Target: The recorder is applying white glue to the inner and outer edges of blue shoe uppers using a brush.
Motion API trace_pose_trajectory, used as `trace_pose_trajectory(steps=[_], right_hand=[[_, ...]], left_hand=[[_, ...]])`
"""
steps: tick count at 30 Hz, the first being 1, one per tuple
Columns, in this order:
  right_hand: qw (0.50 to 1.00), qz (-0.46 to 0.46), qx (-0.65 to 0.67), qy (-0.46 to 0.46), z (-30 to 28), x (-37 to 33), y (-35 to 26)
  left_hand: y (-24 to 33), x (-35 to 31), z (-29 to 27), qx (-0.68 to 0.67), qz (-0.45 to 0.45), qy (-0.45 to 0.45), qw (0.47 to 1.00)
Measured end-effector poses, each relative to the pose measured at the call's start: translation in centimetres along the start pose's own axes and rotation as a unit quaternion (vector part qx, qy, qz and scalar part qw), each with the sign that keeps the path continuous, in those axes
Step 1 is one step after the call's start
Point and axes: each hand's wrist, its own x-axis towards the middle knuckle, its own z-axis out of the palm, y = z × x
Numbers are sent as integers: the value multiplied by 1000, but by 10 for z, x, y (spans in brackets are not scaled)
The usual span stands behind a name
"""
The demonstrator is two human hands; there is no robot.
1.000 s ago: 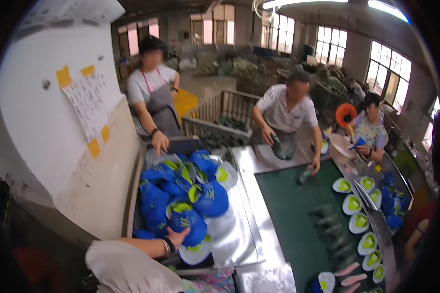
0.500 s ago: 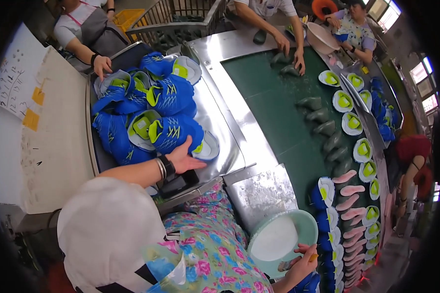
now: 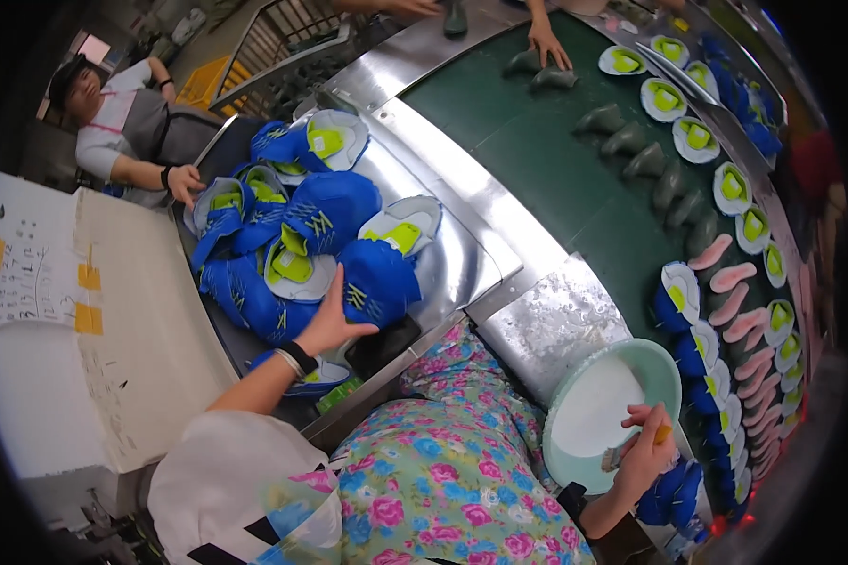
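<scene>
My left hand (image 3: 328, 318) is at a pile of blue shoe uppers (image 3: 334, 209) with lime-green linings. Its thumb and fingers are spread, and it touches the nearest upper (image 3: 377, 282), which leans toe-up against the others. My right hand (image 3: 643, 450) grips a brush (image 3: 612, 460) with a yellow handle end, its bristles at the rim of a pale green basin (image 3: 671, 363). White liquid (image 3: 594, 405) fills part of the basin. More blue uppers (image 3: 671, 492) lie just beyond my right wrist.
A green conveyor belt (image 3: 509, 141) carries dark shoe lasts (image 3: 622, 141), pink insoles (image 3: 733, 275) and rows of uppers (image 3: 664, 99). A co-worker's hand (image 3: 548, 45) is at the far lasts. Another person (image 3: 127, 122) reaches to the pile's far left. A metal ledge (image 3: 561, 320) borders the basin.
The view has shifted. The nearest upper has tipped from lying sideways to toe-up beside my left hand. My right hand still holds the brush at the basin.
</scene>
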Motion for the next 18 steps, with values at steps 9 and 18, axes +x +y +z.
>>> trace_pose_trajectory(steps=[9,18], right_hand=[[999,5,45,25,-17,-20,-2],[989,-143,42,-22,2,-12,-28]], left_hand=[[69,123,-26,11,-96,35,995],[156,93,-57,-742,-197,-212,605]])
